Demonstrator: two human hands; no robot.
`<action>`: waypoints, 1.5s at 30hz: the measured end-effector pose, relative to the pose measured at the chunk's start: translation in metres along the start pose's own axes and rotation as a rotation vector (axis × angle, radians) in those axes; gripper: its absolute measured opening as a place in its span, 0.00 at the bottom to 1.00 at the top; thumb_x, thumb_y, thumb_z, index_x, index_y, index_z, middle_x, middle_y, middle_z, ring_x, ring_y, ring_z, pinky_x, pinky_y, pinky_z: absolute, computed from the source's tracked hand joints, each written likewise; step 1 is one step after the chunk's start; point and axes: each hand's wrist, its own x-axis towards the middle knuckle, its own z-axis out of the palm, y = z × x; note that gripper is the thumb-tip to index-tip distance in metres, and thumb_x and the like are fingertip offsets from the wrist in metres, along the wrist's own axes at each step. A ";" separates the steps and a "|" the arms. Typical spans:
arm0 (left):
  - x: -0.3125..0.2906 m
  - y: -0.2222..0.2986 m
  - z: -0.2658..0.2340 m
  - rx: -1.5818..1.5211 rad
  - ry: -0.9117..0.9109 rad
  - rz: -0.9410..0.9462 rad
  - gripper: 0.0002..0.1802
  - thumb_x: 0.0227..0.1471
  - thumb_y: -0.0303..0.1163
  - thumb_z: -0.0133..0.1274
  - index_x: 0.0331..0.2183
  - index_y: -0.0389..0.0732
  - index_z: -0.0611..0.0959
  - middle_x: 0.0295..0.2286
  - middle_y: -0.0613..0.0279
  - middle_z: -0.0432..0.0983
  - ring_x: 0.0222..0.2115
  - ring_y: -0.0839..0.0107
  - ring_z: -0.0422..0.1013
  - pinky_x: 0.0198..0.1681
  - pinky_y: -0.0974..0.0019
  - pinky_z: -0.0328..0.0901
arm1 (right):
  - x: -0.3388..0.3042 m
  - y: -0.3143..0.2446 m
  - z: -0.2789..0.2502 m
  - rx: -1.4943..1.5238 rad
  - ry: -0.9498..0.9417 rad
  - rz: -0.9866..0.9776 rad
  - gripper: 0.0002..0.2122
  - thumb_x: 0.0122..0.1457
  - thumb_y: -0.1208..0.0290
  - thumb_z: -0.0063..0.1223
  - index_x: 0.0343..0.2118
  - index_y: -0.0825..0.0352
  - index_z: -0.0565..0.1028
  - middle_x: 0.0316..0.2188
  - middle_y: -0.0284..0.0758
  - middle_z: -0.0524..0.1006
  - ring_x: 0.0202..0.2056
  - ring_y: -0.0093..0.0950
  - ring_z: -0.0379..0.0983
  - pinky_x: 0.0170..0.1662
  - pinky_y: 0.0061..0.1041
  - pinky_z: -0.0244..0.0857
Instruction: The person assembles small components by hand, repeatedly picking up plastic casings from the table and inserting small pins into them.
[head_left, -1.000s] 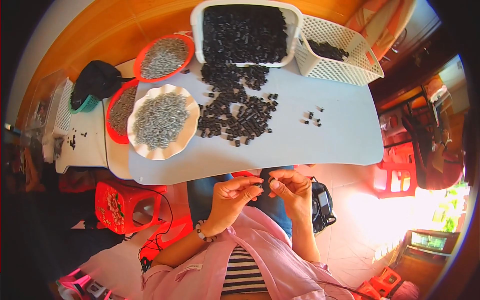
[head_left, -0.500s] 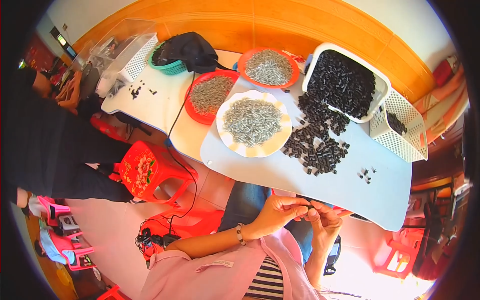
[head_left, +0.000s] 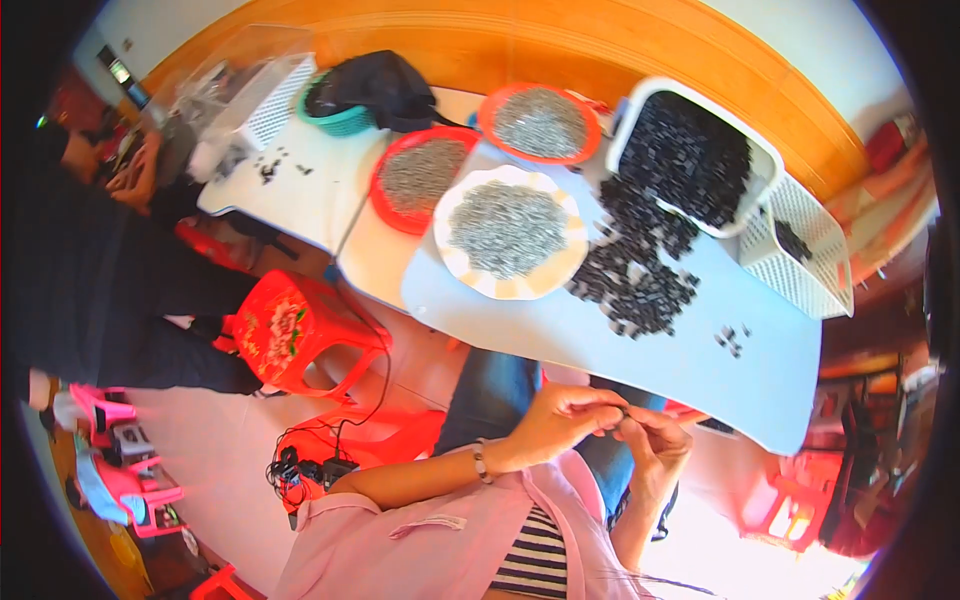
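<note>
Over my lap, just off the table's front edge, my left hand [head_left: 562, 424] and my right hand [head_left: 654, 442] meet fingertip to fingertip. Both are closed in a pinch on a small dark piece [head_left: 625, 412], mostly covered by the fingers. It resembles the small black cylindrical parts [head_left: 640, 290] heaped on the table [head_left: 500, 335]. A scalloped cream plate [head_left: 455, 265] full of small silvery metal pins [head_left: 508, 228] stands beyond my left hand. Whether a pin is in my fingers cannot be made out.
A white tub [head_left: 770, 165] of black parts and a white perforated basket [head_left: 815, 275] stand at the right. Red plates [head_left: 388, 205] of pins and a green basket [head_left: 345, 122] sit farther left. A red stool [head_left: 300, 335] and a person in black [head_left: 110, 290] are at left.
The view has shifted slightly and is blurrier. My hands stay together on the small dark piece, with the right fingers turned a little.
</note>
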 end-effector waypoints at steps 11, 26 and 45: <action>-0.003 0.001 -0.009 0.168 0.026 0.116 0.13 0.54 0.21 0.60 0.43 0.33 0.84 0.36 0.61 0.80 0.33 0.77 0.75 0.38 0.75 0.71 | 0.008 0.011 -0.013 0.367 -0.094 0.132 0.07 0.57 0.78 0.63 0.39 0.71 0.80 0.33 0.35 0.82 0.31 0.21 0.76 0.36 0.20 0.73; 0.007 -0.003 0.006 0.369 -0.016 0.233 0.13 0.52 0.20 0.61 0.42 0.34 0.85 0.34 0.59 0.79 0.31 0.76 0.76 0.35 0.76 0.70 | 0.007 0.020 -0.029 0.503 -0.094 0.232 0.06 0.57 0.79 0.62 0.36 0.71 0.80 0.30 0.37 0.82 0.29 0.24 0.77 0.30 0.22 0.74; 0.011 0.003 0.005 0.638 -0.095 0.405 0.16 0.48 0.18 0.63 0.42 0.36 0.86 0.31 0.60 0.80 0.28 0.75 0.74 0.30 0.75 0.69 | 0.004 0.022 -0.033 0.531 -0.170 0.253 0.07 0.58 0.77 0.62 0.40 0.70 0.80 0.32 0.33 0.81 0.34 0.20 0.77 0.35 0.18 0.73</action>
